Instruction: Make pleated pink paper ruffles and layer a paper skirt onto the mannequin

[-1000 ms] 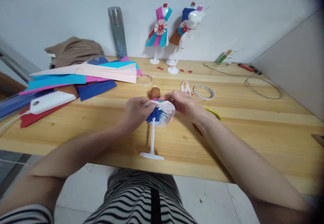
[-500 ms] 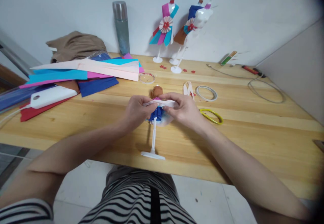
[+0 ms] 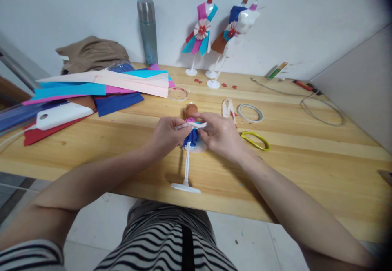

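The small dress form is at the near centre of the worktop, its base toward the near edge; whether it stands tilted or lies down cannot be told. The left hand holds the left end of a narrow pale strip in a pinching grip; the right hand pinches the right end. The strip lies across the waist, above the blue skirt. The step in hand appears to be strip alignment. The next move likely calls for even tension and securing both ends.
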Demonstrator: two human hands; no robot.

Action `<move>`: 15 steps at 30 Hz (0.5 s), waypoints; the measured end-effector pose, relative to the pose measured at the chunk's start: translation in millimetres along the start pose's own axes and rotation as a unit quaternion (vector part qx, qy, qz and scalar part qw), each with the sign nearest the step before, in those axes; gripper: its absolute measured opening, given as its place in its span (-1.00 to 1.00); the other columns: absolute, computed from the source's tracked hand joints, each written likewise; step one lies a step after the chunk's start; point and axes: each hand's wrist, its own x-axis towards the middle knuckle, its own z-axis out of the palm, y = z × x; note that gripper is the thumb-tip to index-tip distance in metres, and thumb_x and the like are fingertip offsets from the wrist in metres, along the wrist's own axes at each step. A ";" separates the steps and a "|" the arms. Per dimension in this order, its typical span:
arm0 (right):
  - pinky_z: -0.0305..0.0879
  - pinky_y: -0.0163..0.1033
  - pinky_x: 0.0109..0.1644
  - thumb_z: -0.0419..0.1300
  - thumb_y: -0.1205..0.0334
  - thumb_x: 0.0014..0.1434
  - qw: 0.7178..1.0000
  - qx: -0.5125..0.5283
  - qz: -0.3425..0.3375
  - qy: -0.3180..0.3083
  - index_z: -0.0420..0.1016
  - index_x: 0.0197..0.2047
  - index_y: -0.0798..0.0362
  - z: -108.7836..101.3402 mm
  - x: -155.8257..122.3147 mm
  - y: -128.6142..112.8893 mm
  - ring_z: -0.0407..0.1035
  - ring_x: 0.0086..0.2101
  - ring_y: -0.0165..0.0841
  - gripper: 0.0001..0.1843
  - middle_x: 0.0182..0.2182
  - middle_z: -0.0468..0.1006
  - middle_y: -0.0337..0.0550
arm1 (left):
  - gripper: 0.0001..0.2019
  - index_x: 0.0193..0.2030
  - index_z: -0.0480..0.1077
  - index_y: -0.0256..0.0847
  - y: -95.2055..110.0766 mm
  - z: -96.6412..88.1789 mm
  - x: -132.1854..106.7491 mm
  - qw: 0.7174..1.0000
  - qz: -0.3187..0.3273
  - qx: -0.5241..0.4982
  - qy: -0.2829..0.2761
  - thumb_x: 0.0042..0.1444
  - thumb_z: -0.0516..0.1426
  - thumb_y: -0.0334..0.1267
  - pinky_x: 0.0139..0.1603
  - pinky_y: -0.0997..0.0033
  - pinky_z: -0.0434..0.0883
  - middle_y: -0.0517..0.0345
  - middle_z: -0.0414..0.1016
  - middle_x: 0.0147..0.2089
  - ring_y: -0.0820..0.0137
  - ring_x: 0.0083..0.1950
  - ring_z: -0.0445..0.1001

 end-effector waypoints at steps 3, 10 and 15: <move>0.44 0.04 -0.03 0.13 0.43 0.05 1.000 -0.018 -0.011 0.009 0.53 0.05 0.02 -0.4 -0.8 -0.9 0.51 -0.09 -0.06 -0.52 -0.10 0.63 0.01 | -0.70 -0.71 0.26 -0.25 0.1 0.2 -0.3 1.000 0.000 -0.002 0.003 0.01 0.12 -0.29 -0.61 0.57 0.05 0.32 0.21 -0.75 0.62 -0.67 0.09; 0.42 -0.02 -0.05 0.25 0.28 0.13 0.998 0.016 -0.051 0.014 0.50 0.04 0.04 -2.6 -0.7 -4.6 0.49 -0.11 -0.12 -0.62 -0.14 0.62 0.00 | -0.75 -0.65 0.37 -0.27 -1.8 2.3 -0.6 1.000 0.010 0.023 -0.006 0.03 0.13 -0.33 -0.56 0.55 0.12 0.32 0.24 -0.74 0.57 -0.65 0.15; 0.40 -0.11 -0.16 0.13 0.41 0.14 0.996 0.015 -0.076 0.032 0.55 -0.18 0.05 -1.7 -0.3 -6.7 0.50 -0.23 -0.19 -0.77 -0.29 0.60 -0.02 | -0.79 -0.29 0.59 -0.22 -12.2 4.9 -3.7 0.983 0.105 0.147 0.017 0.06 0.09 -0.38 -0.44 0.50 0.26 0.23 0.47 -0.54 0.46 -0.49 0.37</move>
